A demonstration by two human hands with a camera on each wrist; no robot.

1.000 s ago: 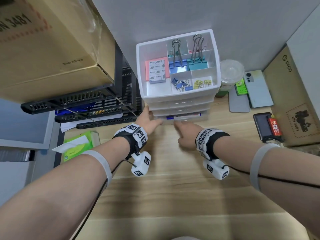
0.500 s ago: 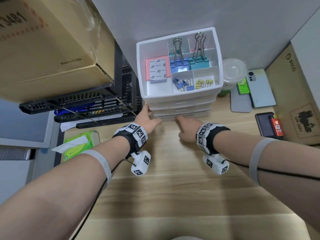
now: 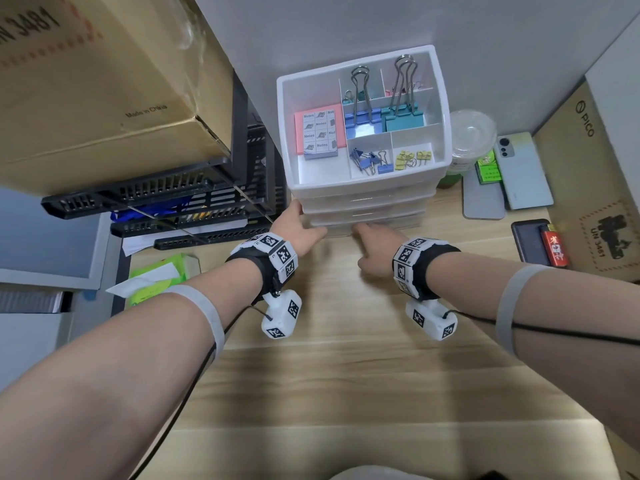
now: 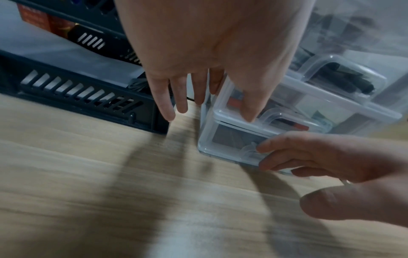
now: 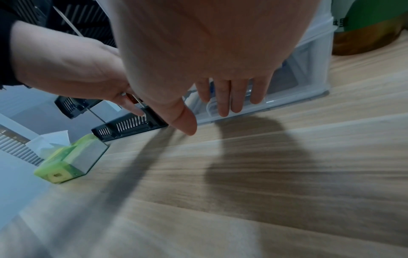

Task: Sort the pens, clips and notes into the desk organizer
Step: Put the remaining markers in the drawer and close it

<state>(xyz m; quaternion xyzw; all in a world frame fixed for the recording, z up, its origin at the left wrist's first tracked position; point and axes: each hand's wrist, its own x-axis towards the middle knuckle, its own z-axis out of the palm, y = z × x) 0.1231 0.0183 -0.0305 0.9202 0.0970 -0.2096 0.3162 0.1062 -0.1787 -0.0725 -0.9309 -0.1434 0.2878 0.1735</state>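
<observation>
Closing the desk organizer's (image 3: 363,188) bottom drawer (image 4: 223,148) looks like the step: flat right hand (image 3: 375,252) fingers press its front, flat left hand (image 3: 298,226) steadies the organizer's side; next, both release

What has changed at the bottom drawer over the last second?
The bottom drawer, open a second ago with a pen showing inside, has been pushed shut by the right hand, fingers straight against its front. The left hand stays braced on the organizer. The tray contents are unchanged.
</observation>
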